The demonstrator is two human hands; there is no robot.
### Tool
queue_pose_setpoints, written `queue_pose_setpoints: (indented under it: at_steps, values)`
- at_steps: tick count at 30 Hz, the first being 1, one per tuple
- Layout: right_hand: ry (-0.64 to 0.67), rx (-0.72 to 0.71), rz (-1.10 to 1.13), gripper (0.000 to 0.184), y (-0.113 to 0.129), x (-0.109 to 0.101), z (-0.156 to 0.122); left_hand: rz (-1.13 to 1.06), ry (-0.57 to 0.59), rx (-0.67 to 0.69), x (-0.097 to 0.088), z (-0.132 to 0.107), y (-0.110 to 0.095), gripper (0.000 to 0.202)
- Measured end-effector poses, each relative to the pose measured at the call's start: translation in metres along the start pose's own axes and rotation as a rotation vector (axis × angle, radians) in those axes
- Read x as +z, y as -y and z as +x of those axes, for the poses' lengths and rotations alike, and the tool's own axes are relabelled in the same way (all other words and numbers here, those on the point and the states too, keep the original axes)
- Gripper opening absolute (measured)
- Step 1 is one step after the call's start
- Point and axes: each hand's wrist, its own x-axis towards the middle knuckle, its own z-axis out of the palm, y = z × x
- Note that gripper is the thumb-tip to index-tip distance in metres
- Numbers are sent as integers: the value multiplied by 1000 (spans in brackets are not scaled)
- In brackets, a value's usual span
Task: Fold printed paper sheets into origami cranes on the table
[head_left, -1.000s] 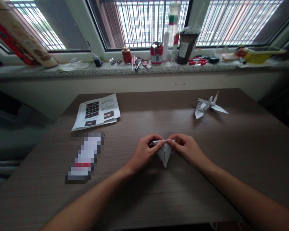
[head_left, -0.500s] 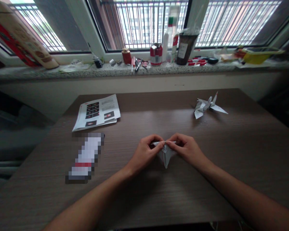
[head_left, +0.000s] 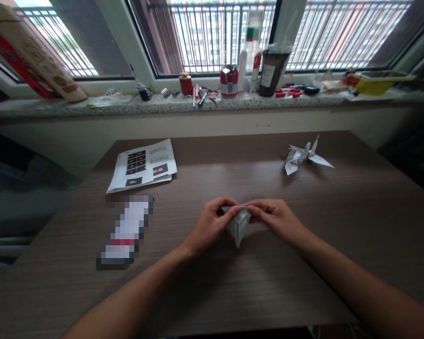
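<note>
A small piece of folded white paper (head_left: 238, 228) hangs just above the middle of the table, its pointed end toward me. My left hand (head_left: 217, 219) pinches its upper left part between thumb and fingers. At its upper right corner, my right hand (head_left: 270, 214) is closed on the edge with thumb and fingertips. The fingers hide the far side of the paper. Farther back on the right, paper cranes (head_left: 305, 155) rest on the table with their wings spread; I cannot tell exactly how many.
Printed sheets (head_left: 151, 162) lie at the table's (head_left: 205, 301) back left, with a blurred-out phone-like object (head_left: 127, 230) in front of them. On the stone windowsill (head_left: 155, 107) stand a red can (head_left: 229, 81), a dark cup (head_left: 271, 73), a bottle and other small items.
The folded paper has shifted slightly left and turned, showing more of its right face. My right hand's fingertips have moved to its right corner; my left hand keeps its pinch.
</note>
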Motion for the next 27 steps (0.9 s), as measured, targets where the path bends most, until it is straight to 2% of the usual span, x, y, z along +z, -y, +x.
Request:
queue_pose_setpoints:
  at_steps: [5, 12, 23, 27]
  values:
    - [-96, 42, -68, 32, -4, 4, 1, -30, 3, -13, 1, 0, 0, 26]
    - [-191, -13, -150, 27, -1, 1, -1, -200, 8, -71, -2, 2, 4, 28]
    - [-205, -14, -195, 25, 0, 7, -1, -183, -66, -86, 0, 0, -1, 26]
    - [-216, -29, -211, 26, 0, 6, -1, -216, -17, -90, 1, 0, 0, 28]
